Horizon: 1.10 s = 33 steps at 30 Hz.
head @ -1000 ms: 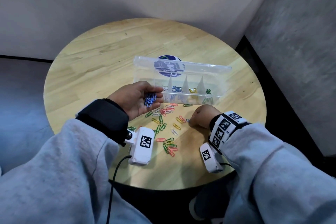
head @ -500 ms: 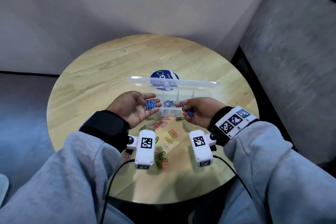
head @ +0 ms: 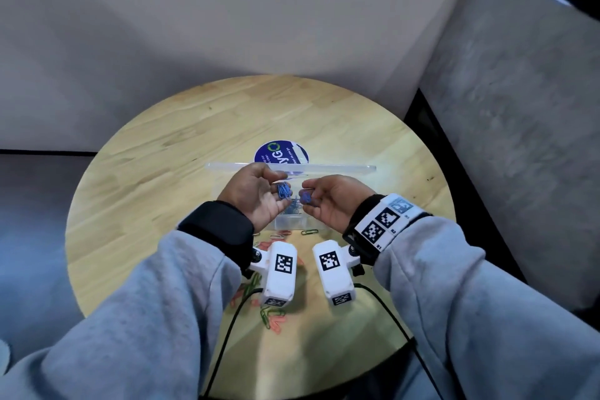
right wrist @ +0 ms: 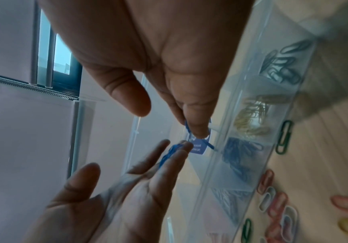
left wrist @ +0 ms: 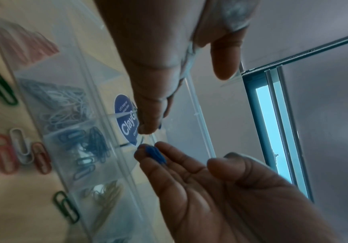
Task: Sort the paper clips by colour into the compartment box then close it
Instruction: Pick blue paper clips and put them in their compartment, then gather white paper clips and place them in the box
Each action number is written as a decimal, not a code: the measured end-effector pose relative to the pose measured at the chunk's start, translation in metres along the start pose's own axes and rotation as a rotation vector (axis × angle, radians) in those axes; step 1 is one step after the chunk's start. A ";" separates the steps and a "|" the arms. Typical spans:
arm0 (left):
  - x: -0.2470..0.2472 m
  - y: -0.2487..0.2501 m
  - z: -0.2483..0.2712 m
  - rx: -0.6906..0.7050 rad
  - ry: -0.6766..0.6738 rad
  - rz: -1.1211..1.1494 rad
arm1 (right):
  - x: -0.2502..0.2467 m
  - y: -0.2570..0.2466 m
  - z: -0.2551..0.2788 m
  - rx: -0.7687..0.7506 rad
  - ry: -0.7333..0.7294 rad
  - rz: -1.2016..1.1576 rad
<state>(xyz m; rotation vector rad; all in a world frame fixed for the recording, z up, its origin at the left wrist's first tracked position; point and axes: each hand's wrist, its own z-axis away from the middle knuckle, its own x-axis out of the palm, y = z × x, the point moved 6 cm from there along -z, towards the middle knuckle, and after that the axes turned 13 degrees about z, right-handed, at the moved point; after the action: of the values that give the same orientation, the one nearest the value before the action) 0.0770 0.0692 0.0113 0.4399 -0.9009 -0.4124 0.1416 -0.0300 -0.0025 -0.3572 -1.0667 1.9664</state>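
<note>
The clear compartment box stands open mid-table, its lid upright. My left hand hovers palm-up over it with a bunch of blue paper clips lying on its straight fingers. Facing it, my right hand curls its fingers round more blue clips. Below both hands lies the blue compartment, between the white compartment and the yellow compartment. Loose green clips, red clips and white clips lie before the box.
The round wooden table carries a blue round sticker behind the box. More loose clips lie near the front edge under my wrists. A grey block rises on the right; walls stand behind.
My right hand lifted a blue clip off the table and came up beside my left hand. Both hands moved forward over the box. The head view tilted upward.
</note>
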 end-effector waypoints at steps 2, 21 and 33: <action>0.004 -0.001 -0.001 -0.005 -0.015 -0.004 | 0.003 0.001 0.000 -0.004 -0.015 -0.017; -0.050 0.003 0.035 0.086 0.288 -1.744 | 0.004 0.028 0.036 -0.147 0.003 1.367; -0.083 -0.008 0.014 0.094 0.322 -1.778 | 0.057 0.040 0.010 -0.287 -0.017 1.876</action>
<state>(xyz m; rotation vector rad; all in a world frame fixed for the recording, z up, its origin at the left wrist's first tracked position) 0.0181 0.1028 -0.0399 1.3052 0.0221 -1.8376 0.0800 -0.0010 -0.0201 -2.0536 -1.0135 3.2499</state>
